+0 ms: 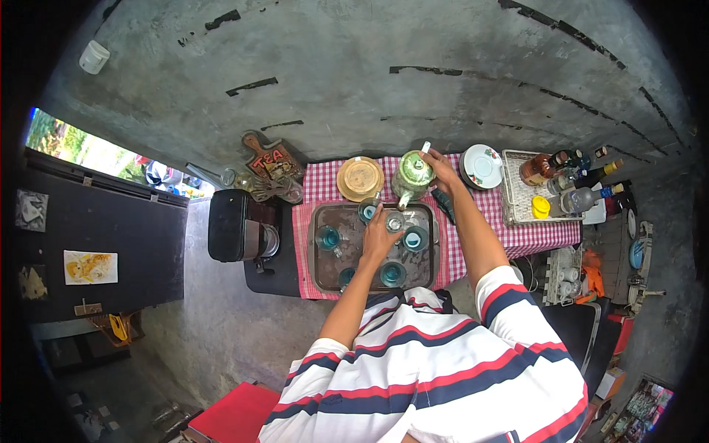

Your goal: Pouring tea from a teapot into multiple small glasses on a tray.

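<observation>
My right hand grips a green patterned teapot at its handle side, near the far edge of the table. The teapot's white spout points towards me, just above a clear glass. Around that glass, thumb and forefinger apart, is my left hand. Blue-tinted glass mugs stand about it on a worn brown tray: one mug to the left, another to the right, one nearer me. A further mug is beside my left fingertips. My left forearm partly hides one more mug.
A round wooden dish and stacked white saucers flank the teapot on a checked cloth. On the right, a wicker tray holds several bottles. A black appliance and a wooden board with lettering stand left.
</observation>
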{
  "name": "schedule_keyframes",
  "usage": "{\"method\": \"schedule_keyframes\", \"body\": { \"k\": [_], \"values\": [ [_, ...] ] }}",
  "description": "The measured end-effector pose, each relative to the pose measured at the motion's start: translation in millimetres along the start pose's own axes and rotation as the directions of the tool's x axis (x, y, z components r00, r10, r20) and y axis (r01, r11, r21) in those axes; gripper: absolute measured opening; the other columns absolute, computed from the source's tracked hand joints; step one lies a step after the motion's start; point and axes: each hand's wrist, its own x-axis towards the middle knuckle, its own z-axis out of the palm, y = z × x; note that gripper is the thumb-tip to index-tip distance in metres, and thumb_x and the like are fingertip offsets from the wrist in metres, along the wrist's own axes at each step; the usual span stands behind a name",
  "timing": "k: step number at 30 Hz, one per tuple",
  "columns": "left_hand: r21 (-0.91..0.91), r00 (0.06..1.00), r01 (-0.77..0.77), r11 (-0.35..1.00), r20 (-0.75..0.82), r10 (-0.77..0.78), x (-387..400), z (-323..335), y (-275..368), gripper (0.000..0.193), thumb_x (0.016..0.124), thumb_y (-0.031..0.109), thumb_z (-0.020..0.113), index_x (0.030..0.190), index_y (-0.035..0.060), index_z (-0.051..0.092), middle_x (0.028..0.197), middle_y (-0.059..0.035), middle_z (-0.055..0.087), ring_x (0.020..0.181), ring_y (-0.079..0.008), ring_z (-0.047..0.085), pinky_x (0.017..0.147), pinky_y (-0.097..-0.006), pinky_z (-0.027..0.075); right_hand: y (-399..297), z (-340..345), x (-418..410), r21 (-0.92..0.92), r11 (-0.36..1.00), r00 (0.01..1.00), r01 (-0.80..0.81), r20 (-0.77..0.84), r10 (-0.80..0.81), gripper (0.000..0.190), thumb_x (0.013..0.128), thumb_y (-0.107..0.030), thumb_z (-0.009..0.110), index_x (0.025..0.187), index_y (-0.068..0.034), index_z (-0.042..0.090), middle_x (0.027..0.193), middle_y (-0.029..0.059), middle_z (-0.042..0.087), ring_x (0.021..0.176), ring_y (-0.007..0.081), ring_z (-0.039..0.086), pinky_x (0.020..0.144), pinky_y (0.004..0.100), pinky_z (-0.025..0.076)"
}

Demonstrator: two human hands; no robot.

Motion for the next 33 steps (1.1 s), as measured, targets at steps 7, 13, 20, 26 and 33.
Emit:
{"method": "schedule_keyframes", "body": {
  "k": [7, 13, 20, 26, 33],
  "values": [
    [0.021, 1.000, -0.009, 1.000, 0.020, 0.008, 0.9, -6.4, 7.6, 0.068, 0.067, 0.027, 0.085, 0.123, 0.0017, 0.057, 0.144, -0.0208, 0.044, 0.120, -0.0371, 0.054, 0.098, -0.0445, 0.047, 8.6, -3.4, -0.3, 0.037, 0.996, 0.997, 0.081, -0.001, -0.081, 0.072, 0.087, -0.026, 0.072, 0.142, 0.003, 0.037, 0.134, 0.0171, 0.053, 0.117, 0.0241, 0.056, 0.097, 0.0349, 0.046],
    [-0.028, 0.999, -0.041, 0.999, 0.005, 0.042, -1.1, -6.4, 3.0, 0.066, 0.067, 0.023, 0.085, 0.123, 0.0012, 0.057, 0.142, -0.0228, 0.045, 0.125, -0.0376, 0.050, 0.102, -0.0443, 0.044, 14.6, 6.6, -11.0, 0.037, 0.985, 0.986, 0.167, -0.003, -0.167, 0.073, 0.086, -0.024, 0.073, 0.143, 0.004, 0.037, 0.133, 0.0175, 0.053, 0.117, 0.0234, 0.056, 0.097, 0.0341, 0.046],
    [0.130, 0.991, -0.131, 0.983, -0.013, 0.134, -2.2, -10.1, 6.5, 0.066, 0.067, 0.026, 0.084, 0.122, 0.0007, 0.059, 0.131, -0.0249, 0.053, 0.131, -0.0345, 0.043, 0.114, -0.0484, 0.028, 18.8, 7.5, -10.1, 0.009, 0.977, 0.977, 0.211, -0.006, -0.211, 0.073, 0.086, -0.022, 0.073, 0.143, 0.005, 0.036, 0.133, 0.0191, 0.053, 0.117, 0.0234, 0.056, 0.097, 0.0334, 0.046],
    [0.175, 0.990, -0.133, 0.976, -0.029, 0.140, -7.0, -14.6, 5.6, 0.065, 0.067, 0.030, 0.084, 0.121, 0.0017, 0.061, 0.124, -0.0224, 0.058, 0.128, -0.0326, 0.045, 0.115, -0.0475, 0.026, 17.8, 16.8, -15.0, 0.022, 0.975, 0.975, 0.223, -0.009, -0.223, 0.073, 0.084, -0.020, 0.074, 0.142, 0.006, 0.037, 0.132, 0.0198, 0.055, 0.116, 0.0236, 0.057, 0.097, 0.0333, 0.046],
    [0.207, 0.989, -0.136, 0.969, -0.035, 0.146, -14.3, -11.1, 6.2, 0.065, 0.067, 0.031, 0.084, 0.120, 0.0023, 0.061, 0.124, -0.0199, 0.059, 0.128, -0.0304, 0.046, 0.115, -0.0504, 0.022, 26.6, 16.5, -12.6, -0.055, 0.964, 0.965, 0.260, -0.014, -0.261, 0.071, 0.085, -0.021, 0.074, 0.142, 0.004, 0.039, 0.132, 0.0182, 0.055, 0.116, 0.0230, 0.057, 0.096, 0.0332, 0.046]
  ]
}}
